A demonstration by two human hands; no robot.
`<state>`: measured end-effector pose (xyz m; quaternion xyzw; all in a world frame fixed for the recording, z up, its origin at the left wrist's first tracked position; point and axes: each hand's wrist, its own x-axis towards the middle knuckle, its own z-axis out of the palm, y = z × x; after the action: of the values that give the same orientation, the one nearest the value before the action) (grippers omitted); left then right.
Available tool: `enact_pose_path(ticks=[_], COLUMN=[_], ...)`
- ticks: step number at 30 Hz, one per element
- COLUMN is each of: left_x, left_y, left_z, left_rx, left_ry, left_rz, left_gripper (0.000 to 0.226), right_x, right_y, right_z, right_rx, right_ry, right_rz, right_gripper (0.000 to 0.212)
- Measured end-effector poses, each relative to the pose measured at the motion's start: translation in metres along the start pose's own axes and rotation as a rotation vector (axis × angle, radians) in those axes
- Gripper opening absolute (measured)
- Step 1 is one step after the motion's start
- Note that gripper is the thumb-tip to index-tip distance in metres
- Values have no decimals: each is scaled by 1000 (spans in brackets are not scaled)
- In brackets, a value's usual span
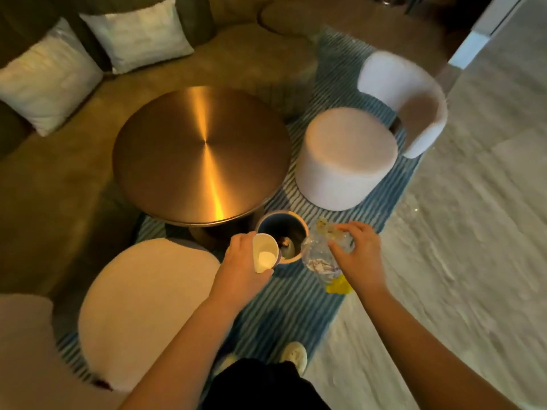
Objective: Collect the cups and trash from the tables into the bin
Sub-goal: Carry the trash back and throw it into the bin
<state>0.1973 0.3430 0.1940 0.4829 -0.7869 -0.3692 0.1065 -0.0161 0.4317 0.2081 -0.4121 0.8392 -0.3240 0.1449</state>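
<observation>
A small round bin [291, 224] stands on the striped rug beside the brass round table [201, 155]; some trash lies at its bottom. My left hand [239, 261] grips a white paper cup [264, 253], tilted with its mouth facing me, at the bin's left rim. My right hand [356, 253] holds a crumpled clear plastic wrapper with yellow parts [321, 258] just right of the bin's rim.
A white round pouf [346, 158] and a white curved chair [405, 93] stand right of the table. Another pale pouf [142, 306] is at lower left. A sofa with white cushions [50, 75] curves behind. Pale stone floor [473, 232] lies to the right.
</observation>
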Motion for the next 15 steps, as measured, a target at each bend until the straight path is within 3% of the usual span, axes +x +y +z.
enact_pose_path(ticks=[7,15], left_x=[73,148], left_y=[-27,-94], left_z=[65,159], left_rx=[173,299], left_ry=[61,69], left_rz=[-73,-112], left_gripper=[81,80], right_x=[74,122], right_y=[58,134], right_z=[63,168], right_rx=[128,194], right_ry=[95,166], right_rz=[271,372], right_gripper=[35,34])
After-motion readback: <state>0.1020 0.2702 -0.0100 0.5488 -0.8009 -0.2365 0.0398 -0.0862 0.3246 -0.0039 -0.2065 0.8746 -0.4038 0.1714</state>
